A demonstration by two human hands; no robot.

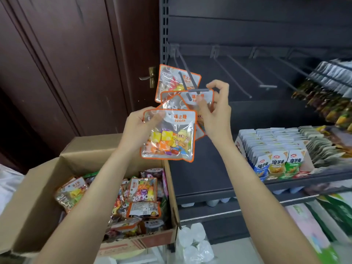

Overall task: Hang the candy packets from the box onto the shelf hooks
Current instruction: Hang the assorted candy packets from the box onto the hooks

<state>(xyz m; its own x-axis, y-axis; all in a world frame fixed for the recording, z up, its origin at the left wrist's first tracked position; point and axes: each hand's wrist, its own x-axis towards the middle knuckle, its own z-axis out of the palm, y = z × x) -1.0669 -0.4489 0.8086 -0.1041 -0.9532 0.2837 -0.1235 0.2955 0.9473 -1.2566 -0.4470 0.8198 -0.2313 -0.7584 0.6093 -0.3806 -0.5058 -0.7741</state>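
My left hand [138, 130] grips a small stack of clear, orange-edged candy packets; the front packet [169, 136] shows coloured candies and a cartoon figure. My right hand [215, 109] pinches the top of another packet [202, 98] at the tip of the leftmost shelf hook [187, 77]. One packet [171, 80] hangs further back on that same hook. The open cardboard box [38, 189] at lower left holds several more candy packets [142, 189].
Bare hooks [247, 73] run along the dark shelf panel to the right. Hanging snack bags [327, 92] fill the far-right hooks. Boxed snacks [276, 149] sit on the shelf below. A brown door with a handle [150, 77] stands at left.
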